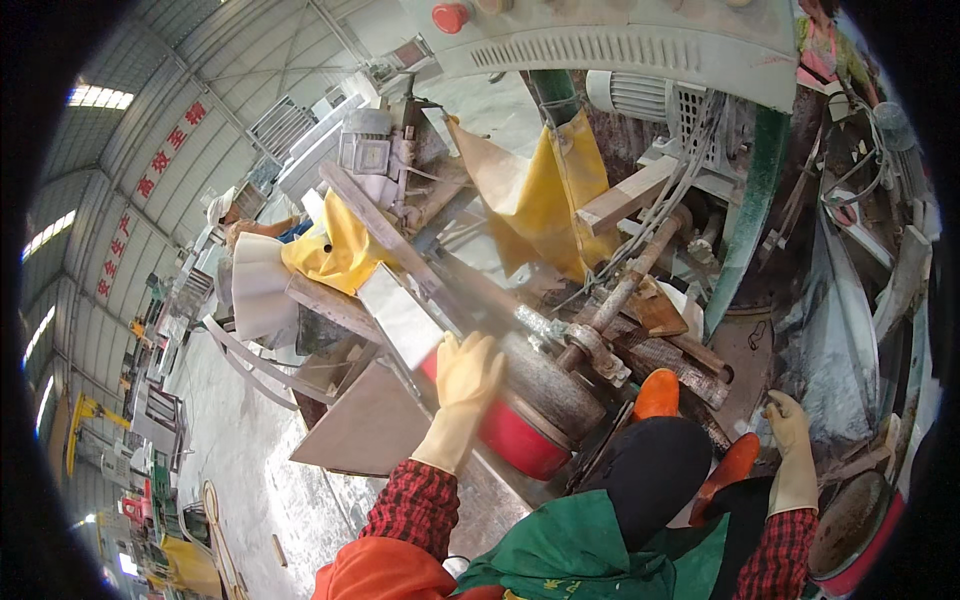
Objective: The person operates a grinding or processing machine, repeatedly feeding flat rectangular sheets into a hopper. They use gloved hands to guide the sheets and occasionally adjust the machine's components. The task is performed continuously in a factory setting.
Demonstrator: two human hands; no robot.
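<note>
My left hand [466, 385], in a cream rubber glove, reaches forward beside a machine drum [565, 395] with a red rim [525, 440]. Its fingers are bent and close together near the end of a pale flat board [400, 315]; what lies under them is hidden. Off to the right hangs my right hand [790, 428], gloved alike, with fingers loosely curled, a gap at the thumb and nothing visible in it. A rusty shaft [640, 270] with a bearing block [590, 350] runs from the drum away from me. Dust or motion blurs the area above the drum.
Overhead stands a grey machine cabinet [620, 40] with a red button [450, 17]. Yellow sheets [550, 190] hang under it, near a motor [635, 95] and loose cables. A brown panel [365, 420] leans left of my arm. Another person [225, 205] is at far left. Scrap clutters the right.
</note>
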